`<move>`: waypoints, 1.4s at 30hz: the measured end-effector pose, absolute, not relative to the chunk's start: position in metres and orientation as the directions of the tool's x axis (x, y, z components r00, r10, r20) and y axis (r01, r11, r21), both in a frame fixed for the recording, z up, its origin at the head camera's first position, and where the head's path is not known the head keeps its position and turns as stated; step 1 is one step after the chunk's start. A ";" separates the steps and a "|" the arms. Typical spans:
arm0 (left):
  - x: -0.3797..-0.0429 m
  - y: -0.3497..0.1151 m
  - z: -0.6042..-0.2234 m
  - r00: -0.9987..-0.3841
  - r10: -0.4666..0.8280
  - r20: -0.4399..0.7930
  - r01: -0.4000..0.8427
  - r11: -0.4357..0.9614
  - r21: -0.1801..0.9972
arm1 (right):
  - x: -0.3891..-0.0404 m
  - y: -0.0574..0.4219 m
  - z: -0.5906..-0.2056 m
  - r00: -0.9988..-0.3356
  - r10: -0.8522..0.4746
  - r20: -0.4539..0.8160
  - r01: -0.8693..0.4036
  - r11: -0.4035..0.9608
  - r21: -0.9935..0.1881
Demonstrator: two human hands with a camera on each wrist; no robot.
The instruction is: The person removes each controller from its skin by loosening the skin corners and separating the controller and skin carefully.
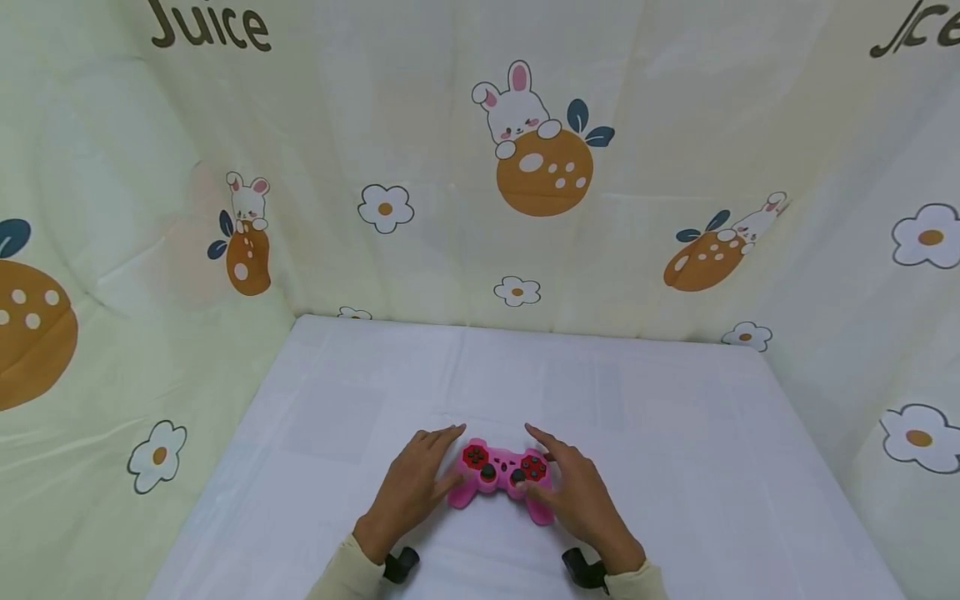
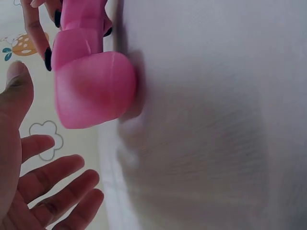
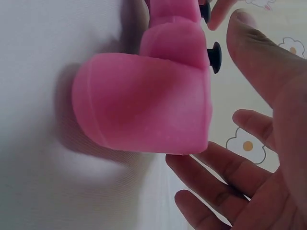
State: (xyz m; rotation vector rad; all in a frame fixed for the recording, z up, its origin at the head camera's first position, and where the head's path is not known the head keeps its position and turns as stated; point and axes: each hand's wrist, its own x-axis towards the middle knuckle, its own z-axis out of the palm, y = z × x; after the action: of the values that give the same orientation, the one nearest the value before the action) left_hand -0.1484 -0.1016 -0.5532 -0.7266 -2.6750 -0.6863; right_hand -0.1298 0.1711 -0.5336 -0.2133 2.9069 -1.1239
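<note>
So what I've got on my feeds is a pink game controller with a smooth body and two stubby grips (image 1: pixel 504 475), lying face up on the table, right between the person's two hands, sitting slightly crooked so its right grip points a bit nearer the person. On its face I can see a red patch with dark direction buttons (image 1: pixel 475 456) on the left, another red patch with dark round buttons (image 1: pixel 534 467) on the right, and two black mushroom-shaped thumbsticks (image 1: pixel 488 472) below them. The left hand (image 1: pixel 411 479) is spread loose beside the left grip, and its wrist view shows a gap between thumb and pink shell, so it's not gripping anything. The right hand (image 1: pixel 581 492) is wide too, thumb hanging near a stick, fingers out beyond the right grip; I honestly can't tell if those fingertips touch it. Going outward, I see cream long sleeves (image 1: pixel 348 575) and a chunky black device at each wrist (image 1: pixel 402 565). Everything's on a white cloth-covered table (image 1: pixel 450 375), and behind it hangs a cream fabric backdrop (image 1: pixel 420 125) printed with white bunnies hugging orange fruit, white flowers, and dark "Juice" lettering up top.
</note>
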 end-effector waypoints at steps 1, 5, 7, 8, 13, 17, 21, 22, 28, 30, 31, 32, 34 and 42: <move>-0.148 -0.101 -0.555 -0.828 0.397 0.396 0.539 0.757 0.370 | -0.130 0.171 -0.534 -0.991 -0.131 0.037 -0.122 0.735 -0.667; -0.148 -0.100 -0.561 -0.817 0.388 0.427 0.550 0.746 0.375 | -0.129 0.170 -0.537 -0.990 -0.132 0.048 -0.131 0.742 -0.657; -0.148 -0.100 -0.563 -0.819 0.382 0.428 0.549 0.739 0.392 | -0.130 0.170 -0.539 -0.990 -0.129 0.047 -0.128 0.747 -0.652; -0.148 -0.099 -0.564 -0.822 0.381 0.424 0.548 0.733 0.403 | -0.130 0.170 -0.540 -0.990 -0.130 0.046 -0.129 0.749 -0.650; -0.148 -0.096 -0.569 -0.845 0.380 0.376 0.526 0.717 0.458 | -0.131 0.172 -0.546 -0.992 -0.123 0.031 -0.114 0.754 -0.647; -0.149 -0.092 -0.570 -0.867 0.377 0.326 0.497 0.707 0.503 | -0.131 0.173 -0.548 -0.993 -0.115 0.002 -0.089 0.757 -0.648; -0.148 -0.090 -0.569 -0.884 0.373 0.281 0.467 0.695 0.546 | -0.131 0.174 -0.547 -0.994 -0.107 -0.036 -0.059 0.760 -0.647; -0.148 -0.089 -0.569 -0.888 0.370 0.273 0.460 0.694 0.554 | -0.131 0.174 -0.547 -0.994 -0.105 -0.043 -0.052 0.758 -0.650; -0.149 -0.087 -0.568 -0.902 0.351 0.251 0.430 0.670 0.606 | -0.133 0.177 -0.547 -0.994 -0.094 -0.062 -0.026 0.726 -0.687; -0.149 -0.087 -0.567 -0.904 0.350 0.245 0.423 0.651 0.630 | -0.133 0.178 -0.546 -0.993 -0.089 -0.072 -0.013 0.710 -0.704; -0.149 -0.087 -0.567 -0.905 0.350 0.244 0.421 0.643 0.640 | -0.133 0.179 -0.546 -0.993 -0.087 -0.077 -0.006 0.701 -0.713; -0.149 -0.087 -0.567 -0.905 0.348 0.244 0.419 0.636 0.648 | -0.133 0.179 -0.546 -0.993 -0.085 -0.085 0.003 0.692 -0.722; -0.149 -0.087 -0.567 -0.907 0.344 0.244 0.415 0.626 0.661 | -0.133 0.179 -0.546 -0.992 -0.078 -0.099 0.020 0.676 -0.736; -0.150 -0.085 -0.568 -0.925 0.301 0.232 0.374 0.612 0.697 | -0.133 0.179 -0.547 -0.993 -0.062 -0.103 0.039 0.645 -0.763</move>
State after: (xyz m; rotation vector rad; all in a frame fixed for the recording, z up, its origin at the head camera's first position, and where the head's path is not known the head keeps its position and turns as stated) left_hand -0.1496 -0.0855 -0.5679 -0.5745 -2.7382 -1.2154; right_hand -0.1329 0.1794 -0.5474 -0.0194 2.7402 -1.2745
